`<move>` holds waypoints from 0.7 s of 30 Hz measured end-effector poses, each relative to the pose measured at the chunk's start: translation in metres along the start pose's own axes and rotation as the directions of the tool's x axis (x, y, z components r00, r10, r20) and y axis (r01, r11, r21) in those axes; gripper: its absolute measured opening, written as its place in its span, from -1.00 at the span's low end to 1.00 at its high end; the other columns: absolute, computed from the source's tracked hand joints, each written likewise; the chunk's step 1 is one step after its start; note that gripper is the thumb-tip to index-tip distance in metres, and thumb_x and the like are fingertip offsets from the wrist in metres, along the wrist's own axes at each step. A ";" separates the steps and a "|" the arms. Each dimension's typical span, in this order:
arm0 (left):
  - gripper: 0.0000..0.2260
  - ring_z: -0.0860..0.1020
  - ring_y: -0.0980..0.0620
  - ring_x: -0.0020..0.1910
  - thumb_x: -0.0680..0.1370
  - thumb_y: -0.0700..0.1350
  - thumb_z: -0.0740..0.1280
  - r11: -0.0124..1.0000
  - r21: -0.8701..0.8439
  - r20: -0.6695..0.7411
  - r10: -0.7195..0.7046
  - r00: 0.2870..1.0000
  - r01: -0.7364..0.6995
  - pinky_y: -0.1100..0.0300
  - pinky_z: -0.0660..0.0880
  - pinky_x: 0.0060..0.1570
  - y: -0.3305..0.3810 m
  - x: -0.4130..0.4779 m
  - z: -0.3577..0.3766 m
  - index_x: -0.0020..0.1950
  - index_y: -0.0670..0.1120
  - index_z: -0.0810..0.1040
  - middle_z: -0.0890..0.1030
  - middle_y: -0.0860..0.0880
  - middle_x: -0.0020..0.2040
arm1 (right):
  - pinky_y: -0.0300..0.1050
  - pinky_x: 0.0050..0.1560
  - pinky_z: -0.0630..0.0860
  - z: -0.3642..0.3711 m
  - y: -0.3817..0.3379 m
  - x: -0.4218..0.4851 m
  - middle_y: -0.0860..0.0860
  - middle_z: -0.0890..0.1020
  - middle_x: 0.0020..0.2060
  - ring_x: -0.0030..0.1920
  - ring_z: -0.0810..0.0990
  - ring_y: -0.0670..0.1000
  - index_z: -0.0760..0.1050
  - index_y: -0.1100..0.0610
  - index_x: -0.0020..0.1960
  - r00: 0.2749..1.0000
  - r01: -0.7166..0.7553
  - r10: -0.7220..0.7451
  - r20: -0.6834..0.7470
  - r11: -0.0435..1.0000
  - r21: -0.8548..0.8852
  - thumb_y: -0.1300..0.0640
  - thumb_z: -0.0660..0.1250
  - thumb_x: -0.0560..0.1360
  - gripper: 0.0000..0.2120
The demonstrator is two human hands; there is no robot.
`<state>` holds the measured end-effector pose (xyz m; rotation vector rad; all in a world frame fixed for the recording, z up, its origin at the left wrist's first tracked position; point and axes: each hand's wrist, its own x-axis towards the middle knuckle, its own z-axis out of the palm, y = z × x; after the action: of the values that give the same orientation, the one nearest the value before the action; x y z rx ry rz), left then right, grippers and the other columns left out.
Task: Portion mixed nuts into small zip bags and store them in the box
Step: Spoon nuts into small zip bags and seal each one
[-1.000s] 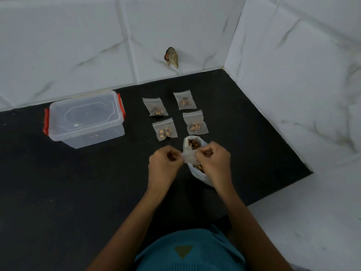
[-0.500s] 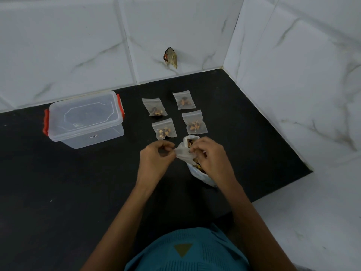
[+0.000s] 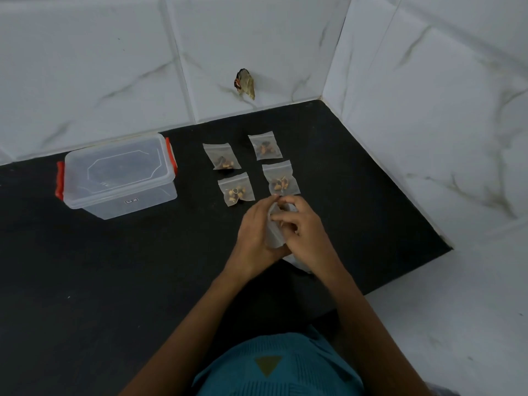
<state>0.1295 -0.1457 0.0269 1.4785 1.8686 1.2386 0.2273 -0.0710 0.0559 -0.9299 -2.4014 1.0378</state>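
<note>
White marble-tiled walls [image 3: 100, 67], black countertop [image 3: 85, 281]

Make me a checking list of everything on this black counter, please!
Surface: black stone counter, dark and matte.
Job's things: four filled small clear zip bags lie in a two-by-two block; clear plastic box with red clips, lid on, to their left; white plastic bag mostly hidden beneath the hands.
Clutter: brownish scrap stuck on the wall.
Hands: left hand and right hand both grip another small clear zip bag.
Cables: nothing seen.
Surroundings: white marble-look tiled walls meeting in a corner.
</note>
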 end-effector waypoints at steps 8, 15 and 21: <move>-0.60 0.46 0.24 0.13 0.33 0.09 0.40 0.988 -0.145 -0.175 -0.079 0.981 0.053 0.02 0.44 0.19 0.002 0.003 0.006 0.10 0.26 0.34 0.45 0.37 0.08 | -0.54 -0.16 0.43 -0.001 -0.003 0.001 -0.04 0.49 -0.07 -0.25 0.50 -0.26 0.60 0.27 -0.11 0.985 -0.125 0.141 -0.102 0.981 0.152 0.39 0.39 0.39 -0.90; -0.63 0.51 0.01 0.12 0.34 0.08 0.42 0.973 -0.226 -0.194 -0.089 0.977 0.043 -0.09 0.48 0.12 -0.007 0.001 0.011 0.10 0.21 0.40 0.53 0.05 0.11 | -0.51 -0.17 0.44 -0.003 -0.002 -0.001 -0.05 0.50 -0.15 -0.25 0.52 -0.24 0.59 0.25 -0.16 0.980 -0.110 0.135 -0.144 0.979 0.169 0.38 0.38 0.40 -0.93; -0.54 0.48 0.15 0.15 0.30 0.07 0.43 0.956 -0.284 -0.154 -0.126 0.980 0.078 0.30 0.42 0.13 -0.013 -0.002 0.009 0.15 0.15 0.37 0.50 0.06 0.12 | -0.48 -0.27 0.45 -0.020 0.005 -0.008 -0.05 0.61 -0.20 -0.26 0.57 -0.32 0.56 0.14 -0.16 0.957 -0.221 0.283 -0.065 0.856 0.467 0.33 0.38 0.43 -0.89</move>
<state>0.1309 -0.1440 0.0112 1.1443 1.7641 1.5454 0.2460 -0.0636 0.0647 -1.1103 -1.8322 1.5023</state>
